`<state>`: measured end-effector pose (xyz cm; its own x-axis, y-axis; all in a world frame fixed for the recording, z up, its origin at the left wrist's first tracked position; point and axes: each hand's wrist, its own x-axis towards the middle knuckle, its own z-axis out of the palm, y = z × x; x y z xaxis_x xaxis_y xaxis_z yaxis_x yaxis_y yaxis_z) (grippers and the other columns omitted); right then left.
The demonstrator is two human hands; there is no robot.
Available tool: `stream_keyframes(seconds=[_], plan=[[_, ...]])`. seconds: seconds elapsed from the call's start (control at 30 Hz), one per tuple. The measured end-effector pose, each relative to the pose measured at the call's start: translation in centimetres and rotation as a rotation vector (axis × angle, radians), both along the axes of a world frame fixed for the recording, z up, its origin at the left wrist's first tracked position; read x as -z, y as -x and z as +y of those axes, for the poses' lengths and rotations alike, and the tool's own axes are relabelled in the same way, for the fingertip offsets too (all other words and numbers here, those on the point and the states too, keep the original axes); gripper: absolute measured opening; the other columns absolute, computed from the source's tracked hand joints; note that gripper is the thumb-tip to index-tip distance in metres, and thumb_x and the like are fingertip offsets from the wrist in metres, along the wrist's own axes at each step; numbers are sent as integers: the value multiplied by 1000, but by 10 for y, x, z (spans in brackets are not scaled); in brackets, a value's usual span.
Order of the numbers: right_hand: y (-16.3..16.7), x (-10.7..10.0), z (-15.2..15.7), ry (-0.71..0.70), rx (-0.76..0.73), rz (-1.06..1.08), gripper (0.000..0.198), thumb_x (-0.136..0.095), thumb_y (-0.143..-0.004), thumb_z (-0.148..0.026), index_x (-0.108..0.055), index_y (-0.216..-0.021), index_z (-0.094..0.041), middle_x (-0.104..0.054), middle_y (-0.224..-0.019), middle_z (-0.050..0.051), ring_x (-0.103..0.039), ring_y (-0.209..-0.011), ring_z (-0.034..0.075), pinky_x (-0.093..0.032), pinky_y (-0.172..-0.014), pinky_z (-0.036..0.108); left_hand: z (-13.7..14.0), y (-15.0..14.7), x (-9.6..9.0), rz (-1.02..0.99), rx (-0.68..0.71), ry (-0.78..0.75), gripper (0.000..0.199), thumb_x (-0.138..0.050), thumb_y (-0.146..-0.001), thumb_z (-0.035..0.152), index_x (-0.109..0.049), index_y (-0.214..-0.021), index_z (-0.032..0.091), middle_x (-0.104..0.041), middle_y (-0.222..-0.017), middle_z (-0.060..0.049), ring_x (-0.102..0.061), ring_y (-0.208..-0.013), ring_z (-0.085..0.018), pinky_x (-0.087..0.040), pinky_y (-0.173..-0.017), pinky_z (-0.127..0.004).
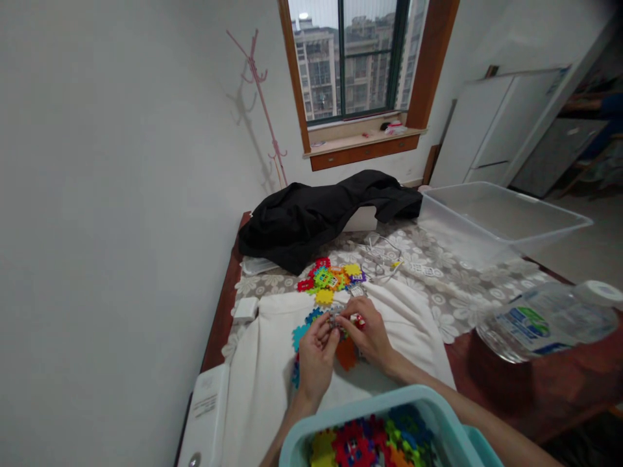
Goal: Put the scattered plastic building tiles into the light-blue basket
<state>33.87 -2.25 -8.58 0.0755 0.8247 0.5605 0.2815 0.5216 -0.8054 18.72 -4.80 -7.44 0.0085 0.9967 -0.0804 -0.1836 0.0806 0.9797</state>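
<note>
A small cluster of interlocking plastic puzzle tiles [346,322], grey and red among them, is gripped between both hands above a white cloth [263,383] spread on the surface. The fingers of the left hand [315,357] are closed on the cluster's left side, and those of the right hand [368,334] are closed on its right and top. Teal and orange tiles [346,353] are seen directly beneath the hands. A second group of joined coloured tiles [331,277] lies farther off on the cloth, near a black jacket [311,217]. More tiles are held in a light-blue plastic basket [341,410] at the near edge. A clear plastic water bottle [545,321] lies on its side to the right.
</note>
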Motion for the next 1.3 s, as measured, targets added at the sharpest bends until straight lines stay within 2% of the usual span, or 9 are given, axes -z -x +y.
stream_keyframes(seconds=[0.13, 0.3, 0.43, 0.5, 0.63, 0.77, 0.9, 1.13, 1.3], plan=[[-6, -3, 2, -44, -1, -15, 8, -72, -96, -34, -73, -99, -26, -64, -96, 7, -62, -92, 26, -52, -83, 43, 1, -2, -4, -69, -16, 4, 56, -91, -75, 39, -71, -121, 14, -83, -111, -17, -80, -104, -31, -64, -97, -43], [-6, 2, 8, 122, -239, 105, 25, -67, -97, -37, -66, -119, -27, -70, -101, 5, -65, -89, 24, -55, -80, 38, 3, -3, -6, -98, -80, -42, 61, -92, -73, 40, -70, -123, 13, -83, -111, -16, -81, -100, -29, -65, -95, -43], [-1, 8, 8, 185, -253, 211, 36, -70, -95, -41, -60, -127, -27, -66, -99, 4, -65, -85, 22, -57, -75, 35, 5, -3, -5, -92, -113, -86, 60, -93, -72, 40, -72, -121, 12, -82, -113, -17, -80, -101, -29, -65, -94, -42], [0, 8, 7, 133, -206, 184, 35, -72, -94, -39, -58, -123, -27, -65, -104, 4, -64, -90, 22, -57, -77, 35, 6, -3, -4, -96, -125, -107, 59, -93, -73, 40, -72, -121, 13, -82, -113, -16, -80, -102, -29, -65, -94, -41], [0, 6, 5, 15, -196, 39, 15, -68, -96, -32, -58, -106, -26, -63, -109, 6, -63, -99, 23, -56, -79, 36, 6, -5, -4, -119, -122, -131, 62, -93, -74, 42, -70, -123, 13, -83, -112, -16, -81, -98, -28, -66, -91, -40], [-1, 7, 7, -12, -216, 33, 26, -69, -96, -30, -58, -120, -27, -62, -126, 10, -63, -113, 25, -59, -82, 37, 6, -4, -2, -123, -113, -134, 64, -93, -74, 46, -70, -126, 15, -83, -115, -16, -81, -99, -29, -67, -88, -40], [-7, 8, 13, -67, -220, -69, 27, -71, -96, -30, -62, -121, -27, -62, -137, 13, -61, -126, 29, -59, -85, 40, 9, 0, 2, -146, -94, -125, 68, -93, -74, 47, -70, -129, 13, -84, -110, -15, -82, -94, -28, -67, -89, -42], [-23, -4, 14, -181, -225, -262, 25, -73, -92, -27, -63, -115, -26, -66, -137, 14, -64, -128, 30, -56, -105, 49, 11, 2, 4, -211, -21, -73, 76, -97, -69, 49, -73, -130, 11, -85, -104, -14, -81, -89, -26, -67, -89, -42], [-26, -8, 11, -289, -129, -291, 11, -61, -102, -25, -69, -109, -27, -73, -127, 11, -70, -116, 28, -58, -100, 48, 9, 1, 1, -229, -34, -59, 75, -97, -71, 48, -73, -132, 13, -84, -109, -13, -81, -95, -26, -68, -84, -37]])
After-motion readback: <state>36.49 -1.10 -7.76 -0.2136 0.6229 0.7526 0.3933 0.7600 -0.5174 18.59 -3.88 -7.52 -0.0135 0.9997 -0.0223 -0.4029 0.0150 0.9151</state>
